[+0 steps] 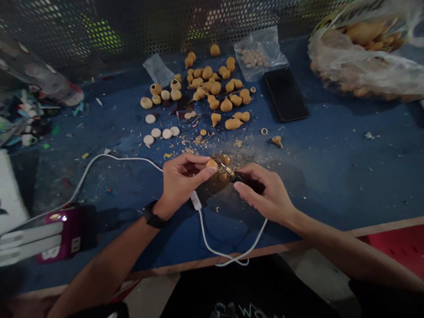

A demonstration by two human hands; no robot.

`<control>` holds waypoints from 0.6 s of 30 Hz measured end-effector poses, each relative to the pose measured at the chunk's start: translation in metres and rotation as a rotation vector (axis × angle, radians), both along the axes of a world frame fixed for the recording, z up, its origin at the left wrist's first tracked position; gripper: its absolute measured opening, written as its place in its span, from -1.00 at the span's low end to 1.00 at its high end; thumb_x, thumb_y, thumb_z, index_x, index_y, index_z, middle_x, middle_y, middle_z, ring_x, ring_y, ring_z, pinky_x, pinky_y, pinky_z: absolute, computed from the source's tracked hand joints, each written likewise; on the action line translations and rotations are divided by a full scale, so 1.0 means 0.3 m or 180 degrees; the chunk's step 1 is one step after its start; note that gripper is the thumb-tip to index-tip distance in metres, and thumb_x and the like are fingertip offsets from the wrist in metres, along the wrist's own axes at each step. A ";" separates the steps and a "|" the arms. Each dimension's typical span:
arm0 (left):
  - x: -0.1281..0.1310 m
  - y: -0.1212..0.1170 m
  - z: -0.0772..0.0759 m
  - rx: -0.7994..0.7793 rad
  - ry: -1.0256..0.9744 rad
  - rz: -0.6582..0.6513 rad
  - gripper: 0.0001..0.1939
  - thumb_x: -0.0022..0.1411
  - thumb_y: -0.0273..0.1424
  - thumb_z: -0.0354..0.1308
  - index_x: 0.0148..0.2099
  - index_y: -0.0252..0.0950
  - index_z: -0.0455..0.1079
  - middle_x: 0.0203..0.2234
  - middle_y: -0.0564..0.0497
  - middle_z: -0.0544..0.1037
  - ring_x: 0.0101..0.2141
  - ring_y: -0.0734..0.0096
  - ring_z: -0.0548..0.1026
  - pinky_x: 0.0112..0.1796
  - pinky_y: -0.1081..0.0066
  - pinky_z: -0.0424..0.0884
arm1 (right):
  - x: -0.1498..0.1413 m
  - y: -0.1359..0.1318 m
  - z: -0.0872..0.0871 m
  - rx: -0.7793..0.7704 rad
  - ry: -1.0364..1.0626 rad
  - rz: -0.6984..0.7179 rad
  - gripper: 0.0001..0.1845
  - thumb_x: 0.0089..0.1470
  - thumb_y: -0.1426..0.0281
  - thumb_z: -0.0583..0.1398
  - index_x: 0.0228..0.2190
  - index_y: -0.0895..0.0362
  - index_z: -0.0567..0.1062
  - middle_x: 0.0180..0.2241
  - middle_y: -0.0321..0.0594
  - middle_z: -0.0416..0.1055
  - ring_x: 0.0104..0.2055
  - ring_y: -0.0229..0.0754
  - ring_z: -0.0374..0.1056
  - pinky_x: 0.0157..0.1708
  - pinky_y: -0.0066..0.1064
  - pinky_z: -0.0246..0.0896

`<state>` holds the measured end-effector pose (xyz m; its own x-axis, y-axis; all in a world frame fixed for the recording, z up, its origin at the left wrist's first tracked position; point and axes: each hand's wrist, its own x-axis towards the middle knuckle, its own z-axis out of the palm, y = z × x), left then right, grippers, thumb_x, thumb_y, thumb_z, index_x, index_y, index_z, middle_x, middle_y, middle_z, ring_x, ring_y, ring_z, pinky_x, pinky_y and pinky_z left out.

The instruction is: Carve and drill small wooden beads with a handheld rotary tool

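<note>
Between the thumb and fingers of my left hand [185,176] is a small tan gourd piece [212,164]. My right hand [263,191] grips a black-bodied rotary tool [244,181] with a white cord, its metal tip [227,169] pointing left at the gourd piece. Whether the tip touches it I cannot tell. Just behind the tip lies a hollow gourd piece [225,158] with an open top. Shavings [198,140] are scattered on the blue table [127,188] beyond my hands, along with small tool bits. Many whole small gourds [214,88] lie farther back.
White discs [167,133] and cut gourds [146,103] sit at the back left. A phone [285,94], a bag of small pieces [253,57] and a big plastic bag of gourds [368,58] stand back right. The white cord [205,237] loops near the front edge, past a purple box [61,232].
</note>
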<state>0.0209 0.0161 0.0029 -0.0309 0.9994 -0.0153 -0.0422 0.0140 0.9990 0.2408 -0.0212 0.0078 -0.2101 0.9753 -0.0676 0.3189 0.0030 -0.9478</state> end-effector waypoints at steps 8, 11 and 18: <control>0.001 0.001 0.003 -0.0065 -0.0076 -0.0013 -0.76 -0.07 -0.39 0.58 -0.31 -0.26 0.67 -0.50 0.03 0.70 -0.48 0.49 0.64 -0.40 0.55 0.58 | -0.004 0.002 0.014 0.0110 0.0019 0.0008 -0.77 0.22 0.20 0.28 -0.20 0.10 0.51 -0.54 -0.38 0.39 -0.55 -0.29 0.27 -0.52 -0.41 0.16; 0.002 0.001 0.001 -0.0079 -0.0121 0.0013 -0.76 -0.07 -0.38 0.58 -0.31 -0.26 0.66 -0.50 0.04 0.70 -0.48 0.51 0.64 -0.40 0.57 0.56 | -0.006 0.001 0.013 0.0086 0.0143 -0.0040 -0.79 0.23 0.20 0.28 -0.21 0.08 0.51 -0.53 -0.38 0.40 -0.53 -0.29 0.28 -0.51 -0.41 0.17; -0.006 0.000 -0.008 -0.0083 -0.0084 -0.0081 -0.73 -0.06 -0.33 0.56 -0.29 -0.27 0.62 -0.46 0.00 0.71 -0.42 0.40 0.69 -0.35 0.47 0.62 | -0.006 0.001 0.008 0.0035 0.0081 -0.0030 -0.78 0.22 0.20 0.29 -0.20 0.08 0.51 -0.53 -0.38 0.41 -0.55 -0.30 0.27 -0.53 -0.42 0.15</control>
<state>0.0193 0.0160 0.0005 -0.0046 0.9991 -0.0417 -0.0678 0.0413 0.9968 0.2391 -0.0208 0.0102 -0.2023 0.9780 -0.0517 0.2947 0.0104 -0.9555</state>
